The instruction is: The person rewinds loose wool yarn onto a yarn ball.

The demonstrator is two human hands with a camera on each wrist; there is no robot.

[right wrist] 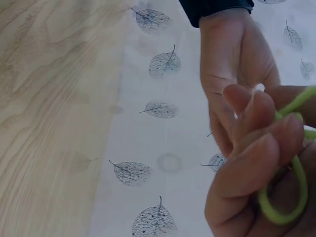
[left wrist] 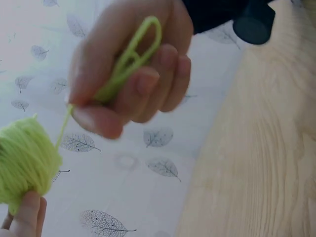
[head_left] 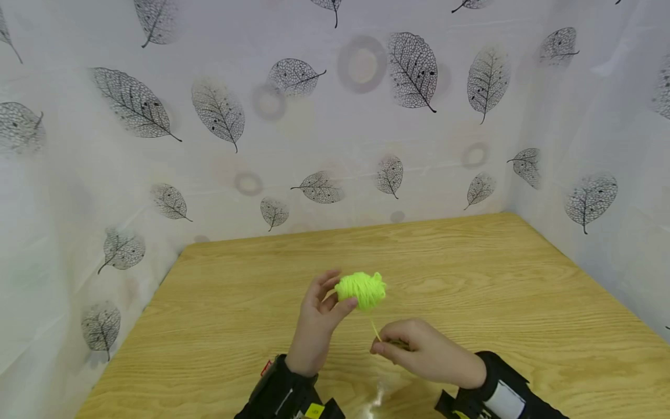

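Observation:
A fluorescent yellow-green ball of yarn [head_left: 362, 290] is held up above the table by the left hand [head_left: 320, 320], with the thumb in front and the fingers behind its left end. From its underside a short strand [head_left: 375, 329] runs down to the right hand [head_left: 426, 352]. That hand pinches the strand between thumb and forefinger. In the left wrist view, loops of yarn [left wrist: 143, 47] lie gathered inside the curled fingers of the right hand. The right wrist view shows a yarn loop [right wrist: 284, 217] hanging at its palm; the ball is out of sight there.
Both hands are above a wood-grain table [head_left: 251, 279]. A pale curtain [head_left: 324, 139] printed with dark leaves hangs behind the table and along its left and right sides. Black bands with devices [head_left: 293, 387] are strapped on both wrists.

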